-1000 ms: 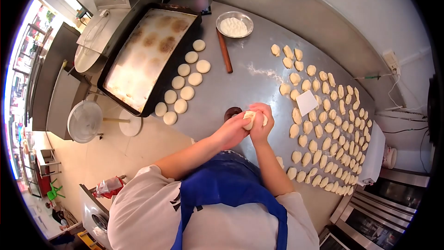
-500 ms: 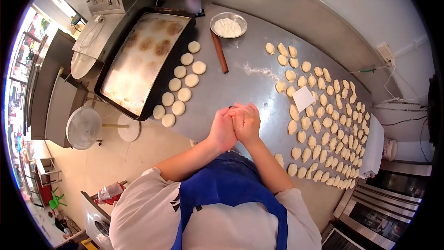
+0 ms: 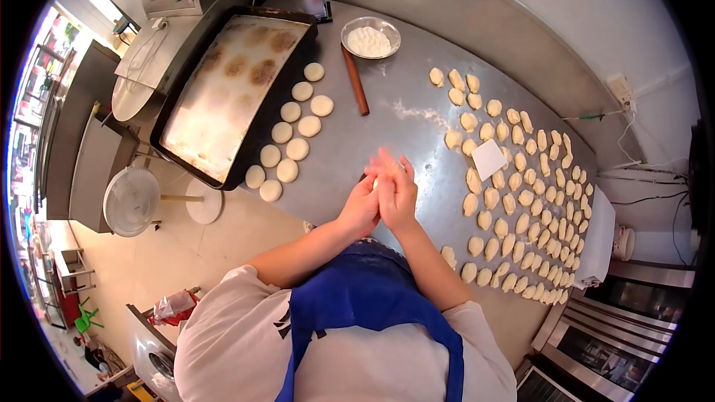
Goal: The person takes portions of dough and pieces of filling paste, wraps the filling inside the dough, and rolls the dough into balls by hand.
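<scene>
My left hand point(image 3: 360, 206) and my right hand point(image 3: 396, 197) are cupped together in front of my apron, over the near edge of the steel table. Between the palms a little of a pale piece of dough point(image 3: 376, 184) shows; the fingers hide most of it. The right fingers are slightly blurred and bent over the left hand. To the left of my hands lie several flat round dough discs point(image 3: 297, 150). On the right, many small dough lumps point(image 3: 491, 199) are spread in rows.
A large black-rimmed griddle pan point(image 3: 158, 130) stands at the left. Behind my hands are a wooden rolling pin point(image 3: 355, 80) and a metal bowl of flour point(image 3: 370, 41). A white square scraper point(image 3: 488, 159) lies among the lumps. Flour dusts the steel table point(image 3: 402, 89).
My right fingers have lifted and spread a little over the left hand, and a bit of pale dough now shows between them. The things on the table have stayed put.
</scene>
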Motion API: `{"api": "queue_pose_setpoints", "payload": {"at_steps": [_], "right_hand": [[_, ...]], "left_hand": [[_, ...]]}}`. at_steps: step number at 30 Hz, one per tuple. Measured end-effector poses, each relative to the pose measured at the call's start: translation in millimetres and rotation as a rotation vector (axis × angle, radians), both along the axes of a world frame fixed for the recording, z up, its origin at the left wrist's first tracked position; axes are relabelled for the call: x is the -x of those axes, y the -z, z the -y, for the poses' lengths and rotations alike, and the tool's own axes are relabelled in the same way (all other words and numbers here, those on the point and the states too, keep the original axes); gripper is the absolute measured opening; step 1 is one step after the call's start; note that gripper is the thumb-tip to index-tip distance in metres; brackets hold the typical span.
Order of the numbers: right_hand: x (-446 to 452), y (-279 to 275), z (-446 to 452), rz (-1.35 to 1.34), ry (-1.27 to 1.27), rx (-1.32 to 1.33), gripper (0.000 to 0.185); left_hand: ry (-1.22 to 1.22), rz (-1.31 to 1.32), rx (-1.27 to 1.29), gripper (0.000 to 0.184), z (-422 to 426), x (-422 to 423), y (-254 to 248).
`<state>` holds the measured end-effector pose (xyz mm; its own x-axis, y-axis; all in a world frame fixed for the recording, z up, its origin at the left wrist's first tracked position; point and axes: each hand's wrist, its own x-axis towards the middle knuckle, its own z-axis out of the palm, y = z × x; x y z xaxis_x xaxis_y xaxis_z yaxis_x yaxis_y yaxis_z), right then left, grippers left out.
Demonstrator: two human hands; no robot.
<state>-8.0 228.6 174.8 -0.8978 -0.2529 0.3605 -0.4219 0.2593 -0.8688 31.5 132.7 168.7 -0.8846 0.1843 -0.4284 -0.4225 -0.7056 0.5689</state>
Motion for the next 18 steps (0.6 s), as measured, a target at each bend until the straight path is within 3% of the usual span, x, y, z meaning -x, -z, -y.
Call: {"api": "queue_pose_setpoints", "payload": {"at_steps": [3,5,6,9,11,13,15,16,18], "right_hand": [[2,16,-3,0.007,-0.131,-0.105,0.033],[3,18,8,-0.224,-0.085,-0.206,0.032],[4,16,8,-0.246,-0.052,-0.218,0.032],[8,9,13,-0.31,0.027,-0.244,0.033],[17,16,1,0.435,-0.155,0.112,0.031],[21,29,-1,0.604,-0.188,0.118,0.034],[11,49,6,0.207,-0.084,-0.227,0.039],[7,56,2,0.146,-0.092,-0.249,0.041],[-5,66,0,0.255,-0.123,-0.25,0.041]], "left_hand": [[-0.055,0.026,-0.017,0.04,5,2,9],[-0.177,0.051,-0.105,0.046,13,4,-1],[-0.213,0.048,0.011,0.057,5,5,-22],[-0.15,0.179,0.086,0.062,10,6,-24],[-0.011,0.073,0.0,0.065,27,6,28],[0.033,0.067,-0.021,0.069,24,5,19],[-0.014,0.173,0.028,0.072,4,-4,2],[0.012,0.17,-0.078,0.066,8,-10,14],[0.159,0.178,0.079,0.063,14,-24,30]]}}
